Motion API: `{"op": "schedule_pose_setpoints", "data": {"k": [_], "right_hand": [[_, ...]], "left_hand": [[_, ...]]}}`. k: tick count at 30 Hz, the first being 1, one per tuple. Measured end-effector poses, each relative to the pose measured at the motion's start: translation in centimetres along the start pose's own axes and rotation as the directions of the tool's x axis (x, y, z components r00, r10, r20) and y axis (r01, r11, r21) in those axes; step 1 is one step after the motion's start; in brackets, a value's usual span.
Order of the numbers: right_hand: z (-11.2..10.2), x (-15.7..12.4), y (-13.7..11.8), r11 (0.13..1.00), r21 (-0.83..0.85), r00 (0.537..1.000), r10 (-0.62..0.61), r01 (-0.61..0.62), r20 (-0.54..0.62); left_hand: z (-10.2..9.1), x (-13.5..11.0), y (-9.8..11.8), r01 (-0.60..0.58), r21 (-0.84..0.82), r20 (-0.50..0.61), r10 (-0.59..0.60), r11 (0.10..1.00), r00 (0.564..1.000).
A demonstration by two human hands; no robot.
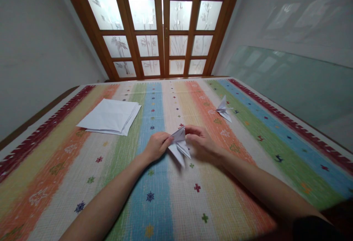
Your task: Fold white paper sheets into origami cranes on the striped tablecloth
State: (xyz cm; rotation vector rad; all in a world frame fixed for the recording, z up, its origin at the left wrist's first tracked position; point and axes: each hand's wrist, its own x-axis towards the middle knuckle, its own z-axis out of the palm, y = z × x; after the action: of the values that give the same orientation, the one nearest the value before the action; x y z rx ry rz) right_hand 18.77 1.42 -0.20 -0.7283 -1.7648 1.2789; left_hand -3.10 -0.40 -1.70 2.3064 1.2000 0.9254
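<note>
Over the middle of the table, a folded white paper figure (179,146) with pointed flaps is held up between my hands. My left hand (157,145) pinches its left side, thumb on the near face. At the upper right corner of the figure, my right hand (202,141) has its fingers bent around the tip; part of this grip is hidden behind the paper and slightly blurred. The lower flaps of the paper point down toward me. Farther right on the cloth stands a finished-looking folded paper crane (224,110), which neither hand touches.
A stack of white paper sheets (109,115) lies at the left on the striped tablecloth (124,182). Beyond the table's far edge are wooden doors with glass panes (149,31). A pale glass panel (289,90) leans along the right wall.
</note>
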Motion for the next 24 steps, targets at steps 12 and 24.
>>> {"op": "schedule_pose_setpoints", "data": {"k": [12, 24], "right_hand": [[1.7, 2.9, -1.0, 0.991, 0.117, 0.970, 0.091, -0.066, -0.227], [2.5, 2.7, -1.0, 0.938, 0.274, 0.933, 0.279, -0.214, -0.226]], "left_hand": [[-0.4, 0.1, 0.2, 0.269, -0.453, 0.125, -0.238, 0.850, 0.963], [-0.5, 0.4, 0.6, 0.352, -0.638, 0.239, -0.259, 0.684, 0.936]]}}
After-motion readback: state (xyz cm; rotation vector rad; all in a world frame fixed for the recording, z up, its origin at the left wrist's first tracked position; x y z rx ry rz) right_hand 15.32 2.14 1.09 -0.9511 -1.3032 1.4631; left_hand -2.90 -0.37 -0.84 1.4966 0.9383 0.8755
